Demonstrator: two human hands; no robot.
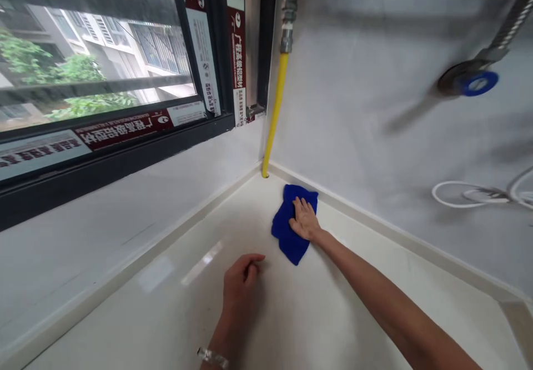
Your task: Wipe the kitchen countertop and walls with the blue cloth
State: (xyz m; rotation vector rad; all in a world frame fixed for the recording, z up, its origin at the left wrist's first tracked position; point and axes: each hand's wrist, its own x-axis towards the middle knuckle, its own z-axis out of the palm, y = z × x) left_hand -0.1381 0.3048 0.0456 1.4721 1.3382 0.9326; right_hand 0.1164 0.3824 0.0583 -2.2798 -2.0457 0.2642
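**A:** Log the hands, taking the yellow pipe [274,115] as the landmark.

**B:** I see the right hand [305,219] lying flat on a blue cloth [288,230], fingers spread and loose, palm pressing down. It is not clenched and not pinching a fold. The cloth sits on the white counter [333,325] just in front of the foot of the pipe, slightly to its right, close to the raised edge under the wall [375,70].

**A:** Long axis of the cloth?

**B:** I read it as running from the pipe's foot back toward me, one end near the corner, the other end trailing nearer to the body. The fingers point along that axis toward the corner; most of the uncovered cloth lies to the left of the hand and behind the wrist.

**A:** Left hand?

**B:** The left hand [240,281] rests on the counter well in front of the pipe, fingers curled in, empty so far as I can see. It is apart from the cloth. A bracelet [212,357] shows at the wrist.

**A:** Which hand is nearer?

**B:** Right, already touching. Beyond the pipe to the left, the window [95,64]; far right, a white cable [453,195] against the wall.
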